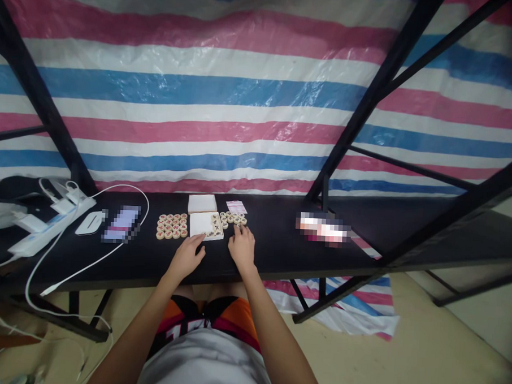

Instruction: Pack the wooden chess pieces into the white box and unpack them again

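Note:
A small white box lies on the black table with its lid side folded back. Several Chinese chess pieces with black characters fill its right side and front edge. My left hand is at the box's front left corner, its fingers reaching the rim and its thumb apart. To the right of the box is a group of black-marked chess pieces. My right hand is just in front of them, fingertips at the nearest ones, thumb apart. Red-marked chess pieces stand in rows left of the box.
A pink and white paper slip lies behind the black-marked pieces. At left are a blurred phone-like object, a white device, a power strip and a white cable. A blurred item lies at right, beside the black frame post.

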Action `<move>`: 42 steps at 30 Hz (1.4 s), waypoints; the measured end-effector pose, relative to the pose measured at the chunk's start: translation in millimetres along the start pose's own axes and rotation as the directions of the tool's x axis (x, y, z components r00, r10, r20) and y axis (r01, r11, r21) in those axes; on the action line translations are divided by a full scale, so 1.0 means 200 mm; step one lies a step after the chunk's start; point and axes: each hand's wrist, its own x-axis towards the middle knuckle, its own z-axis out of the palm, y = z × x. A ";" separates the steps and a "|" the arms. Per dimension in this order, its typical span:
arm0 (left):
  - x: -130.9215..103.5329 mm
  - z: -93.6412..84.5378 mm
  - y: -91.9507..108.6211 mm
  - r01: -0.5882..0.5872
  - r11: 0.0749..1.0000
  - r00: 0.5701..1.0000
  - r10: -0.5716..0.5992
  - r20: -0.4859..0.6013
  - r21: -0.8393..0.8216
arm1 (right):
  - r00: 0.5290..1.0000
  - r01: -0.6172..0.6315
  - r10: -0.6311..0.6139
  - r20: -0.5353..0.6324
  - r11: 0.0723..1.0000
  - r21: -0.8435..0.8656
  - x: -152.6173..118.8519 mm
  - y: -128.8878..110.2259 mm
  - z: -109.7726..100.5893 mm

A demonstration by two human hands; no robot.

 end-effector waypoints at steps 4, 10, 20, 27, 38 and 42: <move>0.00 -0.01 0.01 0.005 1.000 1.000 -0.005 0.021 0.007 | 0.999 -0.036 0.036 0.017 0.999 -0.016 0.00 0.01 0.00; 0.00 -0.01 0.02 -0.006 0.998 1.000 0.006 -0.012 -0.057 | 0.995 -0.040 0.042 0.091 0.999 -0.025 0.01 0.01 -0.02; 0.00 -0.05 0.00 0.132 0.973 0.967 -0.169 -0.193 -0.190 | 1.000 0.029 -0.030 0.002 0.996 0.089 0.00 0.00 -0.05; 0.02 -0.03 -0.05 0.185 0.920 0.921 -0.285 -0.265 -0.345 | 0.922 0.361 -0.387 0.022 0.878 0.315 0.03 -0.25 0.00; 0.02 -0.03 -0.04 0.159 0.939 0.944 -0.235 -0.232 -0.305 | 0.803 0.509 -0.565 0.189 0.816 0.274 0.04 -0.35 0.03; 0.02 -0.03 -0.04 0.157 0.943 0.946 -0.228 -0.228 -0.293 | 0.808 0.514 -0.565 0.169 0.815 0.267 0.01 -0.34 0.03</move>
